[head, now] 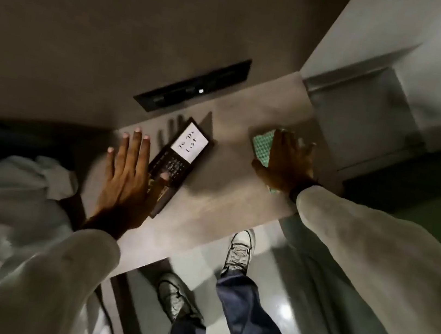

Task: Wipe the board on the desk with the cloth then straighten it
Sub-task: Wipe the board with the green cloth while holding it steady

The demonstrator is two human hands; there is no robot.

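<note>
Left grip: spread flat, thumb laid on board.
Right grip: flattened, fingers splayed, pressed onto green cloth.
Board: laid askew on bench.

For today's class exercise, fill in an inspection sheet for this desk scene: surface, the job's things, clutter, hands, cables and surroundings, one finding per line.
Surface: pale grey desk top, narrow, lit unevenly.
Job's things: dark rectangular board with a white "To Do List" label lies skewed on the desk; green patterned cloth lies flat, apart from the board.
Clutter: nothing seen.
Hands: left hand open, thumb on the board; right hand spread flat on the cloth.
Cables: nothing seen.
Surroundings: black slotted panel set in the wall behind; grey cabinet at right; glossy floor and the person's shoes below.
</note>
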